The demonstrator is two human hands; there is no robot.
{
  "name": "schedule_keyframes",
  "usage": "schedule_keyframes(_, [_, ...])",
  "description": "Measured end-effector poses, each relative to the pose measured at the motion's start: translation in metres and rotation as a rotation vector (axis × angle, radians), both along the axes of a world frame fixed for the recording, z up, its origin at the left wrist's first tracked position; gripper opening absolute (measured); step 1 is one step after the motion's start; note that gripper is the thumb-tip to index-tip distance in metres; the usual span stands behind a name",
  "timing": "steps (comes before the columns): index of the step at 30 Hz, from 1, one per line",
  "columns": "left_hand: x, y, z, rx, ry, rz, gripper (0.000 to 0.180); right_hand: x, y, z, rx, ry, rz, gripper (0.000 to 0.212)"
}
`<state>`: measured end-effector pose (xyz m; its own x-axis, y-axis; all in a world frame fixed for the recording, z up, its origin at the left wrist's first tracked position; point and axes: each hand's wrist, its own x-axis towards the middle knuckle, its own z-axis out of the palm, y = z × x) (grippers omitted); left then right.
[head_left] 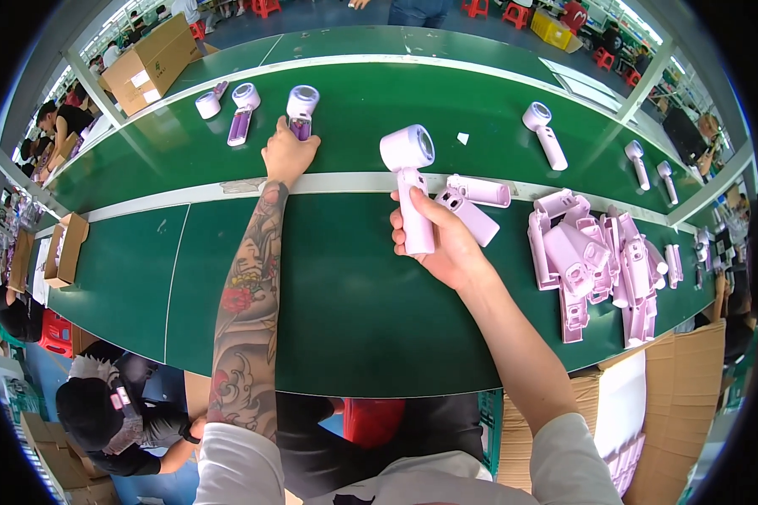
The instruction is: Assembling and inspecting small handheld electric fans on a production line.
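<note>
Right hand: wrapped round the handle of a lilac fan, thumb laid along the front, fingers curled in from the left side.
Fan in the right grip: handle between thumb and fingers, round head above them, its face turned to the right.
Left hand: reaches farther out than the right one, thumb and fingers about the lower end of an open-handled fan; whether they pinch it or only touch it, one cannot tell.
Fan at the left hand: lies just beyond the fingertips, head pointing away, the inside of its handle showing purple.
Fans left of the left hand: another open-handled fan near it, and a smaller-looking fan piece past that.
Loose shells: an upper shell and a lower shell, both lilac, just right of the right grip.
Shell pile: a heap of lilac shells farther right of the right hand, pieces lying across one another.
Fans beyond the pile: a near fan, a middle fan and a far fan, all well to the right of the right grip.
Scrap: a small white scrap beyond and right of the held fan.
Bench: a green surface under both hands, a white strip crossing it between the grips.
Boxes: a large carton beyond and left of the left hand; a small open box well left of it.
</note>
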<state>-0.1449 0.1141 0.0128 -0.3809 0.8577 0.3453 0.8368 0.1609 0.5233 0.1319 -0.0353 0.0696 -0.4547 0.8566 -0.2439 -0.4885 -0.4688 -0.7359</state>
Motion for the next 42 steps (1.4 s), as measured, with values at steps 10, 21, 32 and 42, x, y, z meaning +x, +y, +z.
schedule_keyframes(10, [-0.004, -0.011, 0.002, 0.166, -0.439, -0.172, 0.049, 0.016, 0.014, -0.015, 0.127, -0.062, 0.295, 0.044])
schedule_keyframes(21, [0.042, -0.037, 0.032, 0.282, -1.419, -0.446, 0.026, 0.024, 0.005, -0.022, 1.333, -1.854, -0.265, 0.044])
schedule_keyframes(32, [0.055, -0.044, 0.034, 0.071, -1.304, -0.602, 0.032, -0.001, -0.007, -0.008, 1.261, -1.481, -0.195, 0.033])
schedule_keyframes(42, [0.071, -0.049, 0.037, 0.101, -1.288, -0.615, 0.036, 0.017, -0.008, 0.012, 1.113, -1.765, -0.249, 0.036])
